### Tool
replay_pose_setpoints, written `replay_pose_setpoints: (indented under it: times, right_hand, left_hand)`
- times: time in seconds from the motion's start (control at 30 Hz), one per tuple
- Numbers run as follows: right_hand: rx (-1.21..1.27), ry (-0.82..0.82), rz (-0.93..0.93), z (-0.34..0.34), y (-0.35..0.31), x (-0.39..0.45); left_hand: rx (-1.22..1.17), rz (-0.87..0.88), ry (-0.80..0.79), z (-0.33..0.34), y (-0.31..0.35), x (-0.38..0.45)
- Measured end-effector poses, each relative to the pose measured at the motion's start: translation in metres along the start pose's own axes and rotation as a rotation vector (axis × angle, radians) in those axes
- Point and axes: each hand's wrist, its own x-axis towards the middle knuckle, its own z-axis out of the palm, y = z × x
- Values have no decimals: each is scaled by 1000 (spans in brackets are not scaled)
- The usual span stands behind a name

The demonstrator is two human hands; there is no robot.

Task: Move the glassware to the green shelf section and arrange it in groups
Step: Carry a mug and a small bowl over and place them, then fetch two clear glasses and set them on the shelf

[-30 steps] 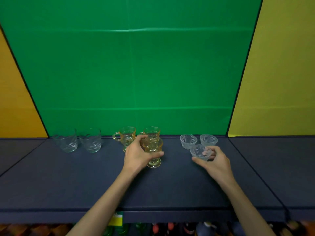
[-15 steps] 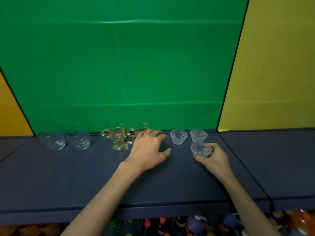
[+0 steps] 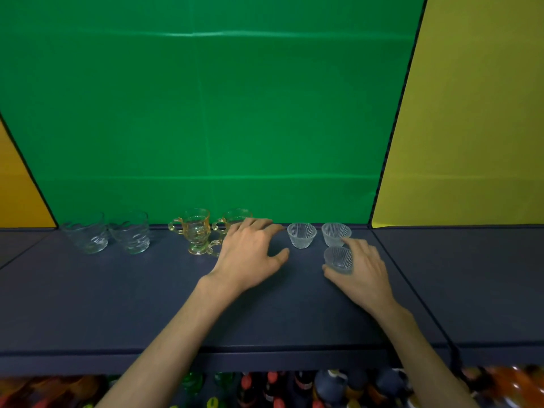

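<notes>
Shelf (image 3: pixel 147 304), green section: two clear tumblers (image 3: pixel 129 235), amber mugs (image 3: pixel 195 234), three ribbed bowls. Your left hand (image 3: pixel 250 257) lies flat, released; your right hand (image 3: pixel 363 275) grasps the nearest ribbed bowl (image 3: pixel 338 259).

1. I see a yellow wall panel (image 3: pixel 471 113) on the right side. A thin dark line runs down its left edge.
2. I see a bit of an orange wall panel (image 3: pixel 17 195) far on the left, low down.
3. Below the yellow panel there is a dark blue shelf part (image 3: pixel 471 275). A seam marks its left edge.
4. At the very bottom, under the front edge, I see a row of bottles (image 3: pixel 294 387). Some have red caps, some have dark tops, and a few look green. Toward both corners they look orange and blurry, so I cannot tell what they are.
</notes>
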Motion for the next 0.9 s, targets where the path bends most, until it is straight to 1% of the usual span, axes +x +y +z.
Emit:
replay_pose_setpoints:
  times: [0.07, 0.17, 0.27, 0.43, 0.6, 0.9]
  right_hand:
    - [-30, 7, -112, -2, -12, 1]
    - [24, 8, -234, 0, -41, 2]
    - [97, 0, -317, 5, -80, 1]
    - [144, -36, -484, 22, -156, -7]
    - [163, -87, -579, 56, -230, -22]
    - [144, -249, -711, 140, -376, -80]
  left_hand:
    - [16, -37, 14, -7, -6, -3]
    - [39, -94, 35, -20, -18, -12]
    - [68, -147, 37, -33, -38, -28]
    - [115, -270, 11, -58, -84, -62]
    - [165, -361, 14, -81, -144, -105]
    - [231, -480, -6, -118, -271, -207]
